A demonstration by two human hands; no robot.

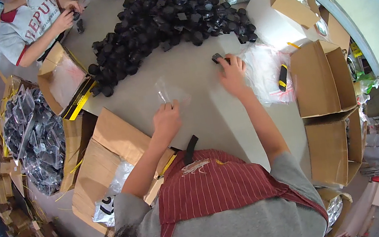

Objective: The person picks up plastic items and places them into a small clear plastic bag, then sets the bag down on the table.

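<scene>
Black part (218, 58), half hidden, sits pinched in right hand (233, 75) fingers; left hand (167, 120) fingers grip clear bag (169, 92).

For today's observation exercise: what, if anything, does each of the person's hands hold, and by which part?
The left hand pinches a clear plastic bag by its near edge. The right hand grips a small black part with its fingers.

Black part (218, 58) half under fingers (233, 65)
</scene>
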